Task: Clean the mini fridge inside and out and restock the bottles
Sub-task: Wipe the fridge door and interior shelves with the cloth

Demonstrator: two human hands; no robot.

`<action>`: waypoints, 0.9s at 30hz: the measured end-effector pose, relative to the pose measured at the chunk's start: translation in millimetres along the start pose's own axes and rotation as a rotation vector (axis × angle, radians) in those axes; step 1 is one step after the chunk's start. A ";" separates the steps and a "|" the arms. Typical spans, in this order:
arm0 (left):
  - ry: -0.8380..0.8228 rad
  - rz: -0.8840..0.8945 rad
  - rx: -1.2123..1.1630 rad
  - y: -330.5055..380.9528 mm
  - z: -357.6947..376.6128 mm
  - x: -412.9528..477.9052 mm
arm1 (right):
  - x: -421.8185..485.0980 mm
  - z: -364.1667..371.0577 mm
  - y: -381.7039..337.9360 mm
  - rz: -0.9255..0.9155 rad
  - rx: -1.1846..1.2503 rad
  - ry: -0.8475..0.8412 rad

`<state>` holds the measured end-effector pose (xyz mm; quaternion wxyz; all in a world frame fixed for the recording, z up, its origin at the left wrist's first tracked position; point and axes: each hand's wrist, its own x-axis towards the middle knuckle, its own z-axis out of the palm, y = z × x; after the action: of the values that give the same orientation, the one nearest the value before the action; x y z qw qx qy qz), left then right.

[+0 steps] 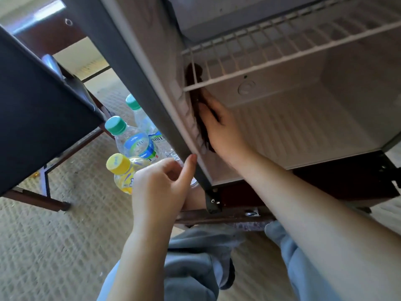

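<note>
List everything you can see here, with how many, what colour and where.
mini fridge: one, pale inside with a grey frame, open, upper right
wire shelf: one, white, high inside the fridge
cloth: one, dark brown, against the fridge's left inner wall
water bottles: two, clear with green caps, on the carpet left of the fridge
yellow bottle: one, yellow cap, on the carpet nearer the camera
carpet: beige, patterned, lower left
dark panel: one, far left; cannot tell what it belongs to
wooden legs: dark brown, below the panel
trousers: grey-blue, bottom centre
left hand: thumb touches the fridge's front edge
right hand: presses the cloth to the wall
</note>
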<state>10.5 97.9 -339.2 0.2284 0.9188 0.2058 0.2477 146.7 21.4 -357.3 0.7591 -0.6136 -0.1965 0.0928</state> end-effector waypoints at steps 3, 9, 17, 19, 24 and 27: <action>0.192 -0.086 -0.078 10.9 0.0 1.7 | 18.0 8.7 19.1 0.185 0.067 -0.003; 0.302 -0.062 -0.147 30.3 10.2 10.9 | -5.6 1.4 10.8 0.200 0.006 0.047; 0.339 -0.071 -0.282 36.5 10.5 8.8 | -61.9 -16.3 -45.4 -0.112 -0.289 0.107; 0.353 -0.054 -0.315 33.0 10.3 6.9 | -75.5 -21.6 -71.8 -0.434 -0.549 0.268; 0.332 -0.027 -0.389 25.0 8.7 8.1 | -26.2 -48.4 -120.9 -0.732 -0.852 0.408; 0.321 -0.025 -0.398 23.0 7.1 9.2 | 8.5 -33.9 -119.8 -0.535 -1.122 0.129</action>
<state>27.8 81.5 -329.4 0.3723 0.8021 0.1980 0.4229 156.3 -33.3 -245.5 0.3287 -0.8526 -0.3160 -0.2552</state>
